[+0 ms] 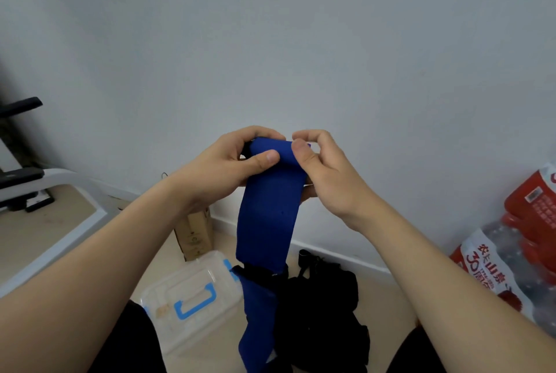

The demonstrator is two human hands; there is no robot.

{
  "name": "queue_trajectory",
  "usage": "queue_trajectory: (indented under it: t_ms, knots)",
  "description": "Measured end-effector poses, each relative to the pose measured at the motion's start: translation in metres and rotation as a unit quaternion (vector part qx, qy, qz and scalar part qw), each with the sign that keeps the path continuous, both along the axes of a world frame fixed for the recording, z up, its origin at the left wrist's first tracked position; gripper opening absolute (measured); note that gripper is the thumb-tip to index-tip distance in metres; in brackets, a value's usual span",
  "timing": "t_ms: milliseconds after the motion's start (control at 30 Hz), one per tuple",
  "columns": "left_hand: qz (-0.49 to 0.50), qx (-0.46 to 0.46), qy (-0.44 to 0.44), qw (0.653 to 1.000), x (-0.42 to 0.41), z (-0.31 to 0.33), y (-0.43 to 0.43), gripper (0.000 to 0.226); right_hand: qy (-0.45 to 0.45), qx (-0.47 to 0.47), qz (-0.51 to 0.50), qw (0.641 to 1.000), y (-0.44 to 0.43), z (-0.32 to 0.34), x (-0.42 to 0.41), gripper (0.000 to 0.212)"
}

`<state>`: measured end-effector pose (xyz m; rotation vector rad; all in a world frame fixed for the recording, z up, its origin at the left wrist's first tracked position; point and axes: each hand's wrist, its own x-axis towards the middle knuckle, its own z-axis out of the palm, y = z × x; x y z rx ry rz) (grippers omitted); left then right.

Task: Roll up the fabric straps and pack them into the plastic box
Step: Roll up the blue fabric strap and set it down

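While both hands (279, 162) pinch it, strap (264, 222) dangles.

A plain pale wall (301, 26) rises in front of me and meets the beige floor (388, 297) along a white baseboard (331, 255). A brown cardboard box (194, 234) stands against it. A curved white frame (87, 192) lies to my left, and wrapped packs of water bottles (508, 252) are stacked to my right. The light is soft and even.

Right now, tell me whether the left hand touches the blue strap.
Touching. The head view shows the left hand pinching the blue strap at its rolled top, thumb pressed flat on the fabric.
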<state>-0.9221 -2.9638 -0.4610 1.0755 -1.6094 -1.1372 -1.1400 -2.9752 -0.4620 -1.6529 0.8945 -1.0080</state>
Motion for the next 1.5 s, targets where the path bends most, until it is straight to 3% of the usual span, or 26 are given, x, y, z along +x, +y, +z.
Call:
queue_trajectory:
  t_ms: [133,467,567,633,700,800,900,967,1033,1133,1367,1500]
  knots:
    - [0.009,0.071,0.062,0.996,-0.011,-0.002,0.002,0.045,0.043,-0.059,-0.026,0.997,-0.003,-0.006,0.001,0.019]
    - [0.07,0.049,-0.015,0.996,-0.024,0.003,0.006,0.029,0.029,-0.01,-0.03,0.999,0.003,-0.014,0.02,0.023]
    - [0.073,0.039,-0.04,0.996,-0.02,-0.002,0.007,0.022,0.077,0.002,0.013,0.997,0.004,-0.016,0.012,0.025]
    - [0.064,0.043,-0.034,0.996,-0.017,-0.004,0.007,0.021,0.135,-0.042,0.028,0.99,0.001,-0.016,0.005,0.02]
    - [0.04,0.062,0.001,0.997,-0.012,-0.003,0.005,0.033,0.152,-0.1,0.021,0.983,-0.003,-0.017,0.0,0.014]
    - [-0.026,0.101,0.016,0.994,-0.005,0.0,0.004,0.052,0.203,-0.233,-0.007,0.951,-0.004,-0.018,-0.003,0.024]
    - [-0.038,0.094,0.001,0.995,0.0,0.003,0.006,0.043,0.228,-0.289,-0.039,0.929,-0.004,-0.016,-0.005,0.03]
    - [-0.033,0.063,0.019,0.997,0.001,0.003,0.006,0.036,0.18,-0.247,-0.052,0.951,-0.004,-0.013,-0.008,0.029]
    - [-0.041,0.046,0.038,0.997,0.0,0.004,0.005,0.032,0.095,-0.118,-0.025,0.988,-0.002,-0.008,-0.008,0.041]
    - [-0.046,0.034,0.037,0.998,0.002,0.003,0.004,0.037,0.055,0.036,0.038,0.997,0.0,-0.004,-0.01,0.059]
    - [-0.023,-0.009,0.041,0.999,0.005,-0.003,0.001,0.047,0.016,0.121,0.075,0.99,0.001,-0.006,-0.015,0.035]
    - [-0.045,0.0,0.048,0.998,0.002,-0.005,-0.001,0.044,0.0,0.068,0.051,0.996,0.001,-0.009,-0.012,0.028]
